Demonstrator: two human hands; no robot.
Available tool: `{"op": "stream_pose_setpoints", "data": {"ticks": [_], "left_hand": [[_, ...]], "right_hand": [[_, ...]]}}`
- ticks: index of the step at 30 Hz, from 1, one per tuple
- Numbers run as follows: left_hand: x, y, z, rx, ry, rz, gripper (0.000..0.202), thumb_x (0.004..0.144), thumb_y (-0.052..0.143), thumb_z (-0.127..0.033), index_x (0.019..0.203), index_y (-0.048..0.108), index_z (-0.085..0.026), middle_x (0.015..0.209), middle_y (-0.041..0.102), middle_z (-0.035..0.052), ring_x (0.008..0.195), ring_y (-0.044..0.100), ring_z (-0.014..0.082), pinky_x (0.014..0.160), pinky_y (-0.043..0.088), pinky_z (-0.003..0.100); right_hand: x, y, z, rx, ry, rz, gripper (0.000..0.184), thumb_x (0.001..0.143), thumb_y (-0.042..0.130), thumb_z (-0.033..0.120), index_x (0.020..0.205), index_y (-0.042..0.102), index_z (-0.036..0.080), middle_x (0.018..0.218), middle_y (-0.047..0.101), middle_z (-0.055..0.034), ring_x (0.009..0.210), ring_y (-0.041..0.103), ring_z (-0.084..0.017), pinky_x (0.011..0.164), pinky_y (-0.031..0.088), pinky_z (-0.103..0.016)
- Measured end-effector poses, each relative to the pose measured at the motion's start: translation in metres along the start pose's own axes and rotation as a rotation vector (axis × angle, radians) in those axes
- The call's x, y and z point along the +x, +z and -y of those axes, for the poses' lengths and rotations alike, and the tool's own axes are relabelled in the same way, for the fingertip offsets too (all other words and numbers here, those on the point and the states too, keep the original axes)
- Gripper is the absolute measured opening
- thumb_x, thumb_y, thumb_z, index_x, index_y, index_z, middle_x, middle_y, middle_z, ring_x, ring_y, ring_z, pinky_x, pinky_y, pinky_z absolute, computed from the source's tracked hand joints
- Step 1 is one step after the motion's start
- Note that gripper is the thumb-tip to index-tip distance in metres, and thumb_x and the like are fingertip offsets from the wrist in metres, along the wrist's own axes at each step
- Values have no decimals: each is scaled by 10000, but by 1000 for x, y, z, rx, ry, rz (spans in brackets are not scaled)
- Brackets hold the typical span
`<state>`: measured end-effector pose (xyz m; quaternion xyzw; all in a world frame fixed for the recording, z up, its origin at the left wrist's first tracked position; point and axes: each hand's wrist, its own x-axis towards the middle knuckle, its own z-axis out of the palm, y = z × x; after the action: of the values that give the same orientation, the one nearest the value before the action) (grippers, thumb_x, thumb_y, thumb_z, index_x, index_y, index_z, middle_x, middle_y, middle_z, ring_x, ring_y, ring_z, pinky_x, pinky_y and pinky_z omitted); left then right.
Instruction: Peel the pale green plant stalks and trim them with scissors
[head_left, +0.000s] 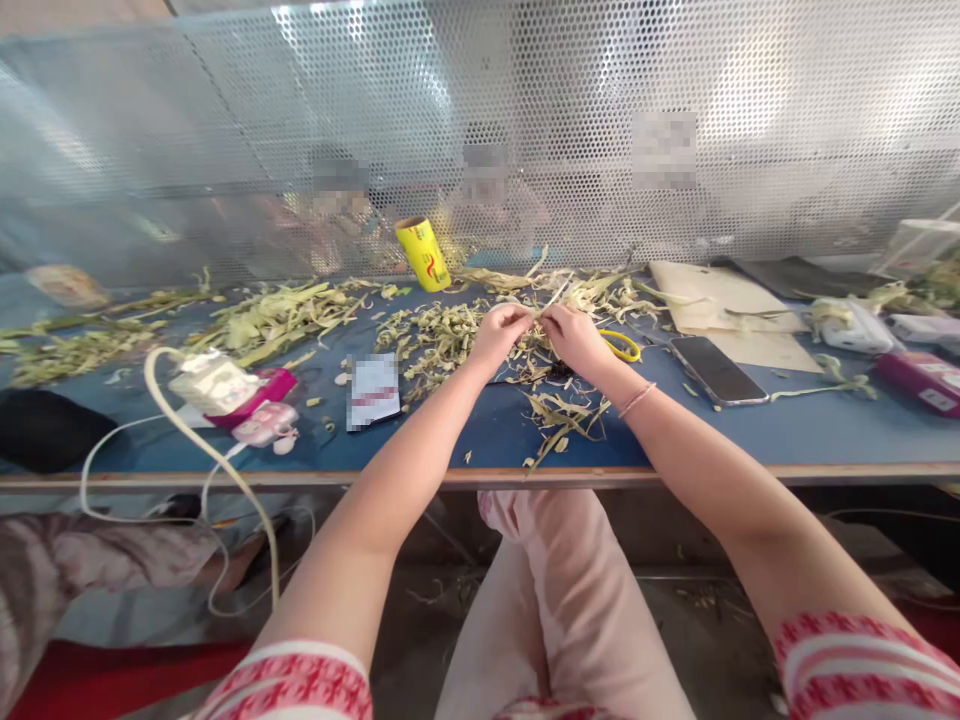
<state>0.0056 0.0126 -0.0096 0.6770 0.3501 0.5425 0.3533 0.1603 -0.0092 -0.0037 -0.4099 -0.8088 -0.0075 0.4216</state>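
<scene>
Over the blue table, my left hand and my right hand meet with fingertips pinched together. Between them is a thin, pale dried plant strip, mostly covered by the fingers. Below and left of the hands lies a pile of curled, pale green plant pieces. Longer dry strips are scattered nearer the table's front edge. Beside my right hand rests a yellow loop, like a scissor handle; the rest of it is hidden.
A yellow cardboard tube stands tilted near the perforated metal screen. To the right are a phone and paper sheets. Leftward lie a small card, a power strip with plugged chargers and a hanging white cable.
</scene>
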Motion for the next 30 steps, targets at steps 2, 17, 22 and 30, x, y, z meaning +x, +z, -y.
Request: {"op": "stream_pose_setpoints", "data": {"ticks": [2,17,22,30], "left_hand": [[0,2,0,-14,-39,-11,255,785,630,-411,722,614,-164,642,605,11,589,530,107,597,424,247],[-5,2,-2,249,91,-189,275,896,480,-457,923,573,-200,653,560,1,646,527,135,646,400,272],[-1,4,2,107,53,-175,372,862,476,-568,953,555,-216,678,530,0,663,520,134,645,403,277],[0,7,0,-141,-27,-138,416,819,512,-616,818,472,-201,616,430,-32,520,416,82,515,333,244]], "right_hand": [[-1,0,2,35,-34,3,159,891,409,163,762,497,197,764,594,-66,744,537,-187,726,421,-306],[-3,8,15,136,-14,40,158,885,356,203,745,427,216,678,504,-21,643,456,-146,644,367,-261],[-2,2,23,179,50,37,139,854,375,191,741,456,205,641,478,5,598,418,-127,621,344,-251],[1,-6,29,207,103,58,139,844,419,228,718,471,198,587,411,32,564,369,-115,598,318,-246]]}}
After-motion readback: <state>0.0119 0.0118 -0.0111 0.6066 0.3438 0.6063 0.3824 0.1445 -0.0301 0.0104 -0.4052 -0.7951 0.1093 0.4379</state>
